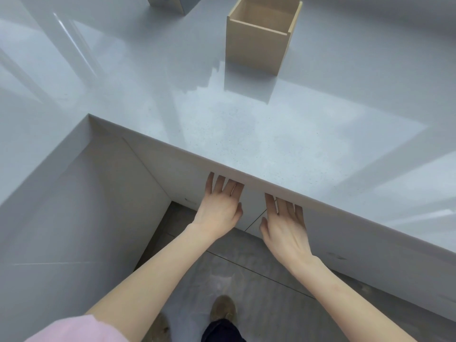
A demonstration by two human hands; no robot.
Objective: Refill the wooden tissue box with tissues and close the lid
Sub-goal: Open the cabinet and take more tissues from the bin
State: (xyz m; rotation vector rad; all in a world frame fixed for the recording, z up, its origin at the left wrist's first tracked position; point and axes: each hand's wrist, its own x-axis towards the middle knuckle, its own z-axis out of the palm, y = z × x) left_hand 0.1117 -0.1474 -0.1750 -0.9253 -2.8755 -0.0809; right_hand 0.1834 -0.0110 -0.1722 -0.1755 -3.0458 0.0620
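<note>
A pale wooden tissue box (256,45) stands upright on the glossy grey counter (222,124), far from me, its top open and its inside looking empty. No lid and no tissues show in view. My left hand (219,206) and my right hand (286,225) are held flat below the counter's front edge, fingers apart, palms down. Their fingertips are hidden under the overhanging edge. Neither hand holds anything, and both are well short of the box.
The counter forms an L, with a second wing on my left (49,95). A grey object (167,2) is cut off at the top edge. White cabinet fronts (357,238) sit under the counter. My shoe (223,308) stands on the grey tiled floor.
</note>
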